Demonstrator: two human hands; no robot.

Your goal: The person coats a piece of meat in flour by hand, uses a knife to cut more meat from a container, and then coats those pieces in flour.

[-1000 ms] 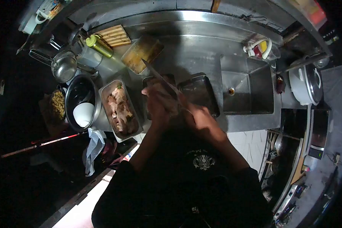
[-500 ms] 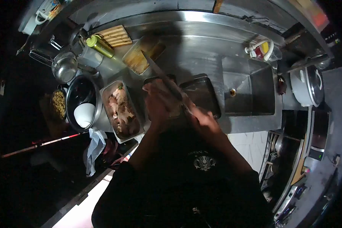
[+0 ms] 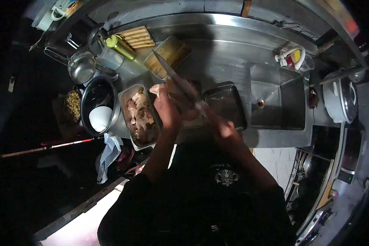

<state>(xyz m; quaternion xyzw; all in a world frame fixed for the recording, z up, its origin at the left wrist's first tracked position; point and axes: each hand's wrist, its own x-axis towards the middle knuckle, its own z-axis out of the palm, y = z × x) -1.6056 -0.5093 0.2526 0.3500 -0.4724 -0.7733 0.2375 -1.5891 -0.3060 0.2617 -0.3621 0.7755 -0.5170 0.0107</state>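
The left hand [image 3: 167, 112] is closed on one pale raw meat piece [image 3: 155, 89] at its eleven o'clock. The right hand [image 3: 220, 122] grips one long metal knife [image 3: 176, 77]. At the left hand's nine o'clock, one rectangular steel tray [image 3: 145, 146] contains several meat chunks [image 3: 140, 117]; beyond, one black round bowl [image 3: 96, 92] contains one white round bowl [image 3: 101, 118].

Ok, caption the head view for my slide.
Right hand with a knife, left hand with a piece of raw meat, beside a metal tray of more meat.

Yellow-green bottle [image 3: 123, 48] beside a wooden board [image 3: 139, 37], metal strainer [image 3: 82, 70] at left, white pot [image 3: 333, 100] far right.
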